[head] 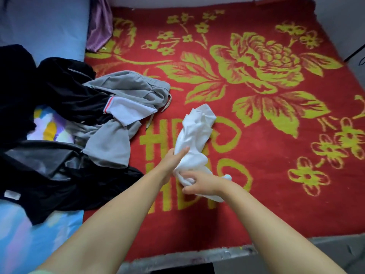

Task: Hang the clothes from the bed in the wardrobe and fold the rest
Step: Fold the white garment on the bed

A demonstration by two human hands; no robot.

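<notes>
1. We hold a crumpled white garment (195, 139) with both hands over the red blanket (276, 175), a little below the middle of the view.
2. Our left hand (173, 158) wraps around the garment's left side, thumb laid across the cloth and the other fingers hidden behind it.
3. Our right hand (199, 183), at about 5 o'clock from the left one, has its fingers curled into the garment's lower end, gripping a bunched fold.
4. The garment's upper part rises toward 12 o'clock from our hands in a loose twisted roll; a small end pokes out toward 3 o'clock from the right hand.
5. At 9 o'clock from our hands lies the pile of remaining clothes: grey trousers (122, 107) with a drawstring, a white piece with a red stripe (126, 111) on top of them, and black garments (49, 119) spread toward the left edge.
6. The pile rests partly on the blanket and partly on a blue sheet (45, 22).
7. A purple cloth (99, 22) sits at 11 o'clock, at the blanket's far corner.
</notes>
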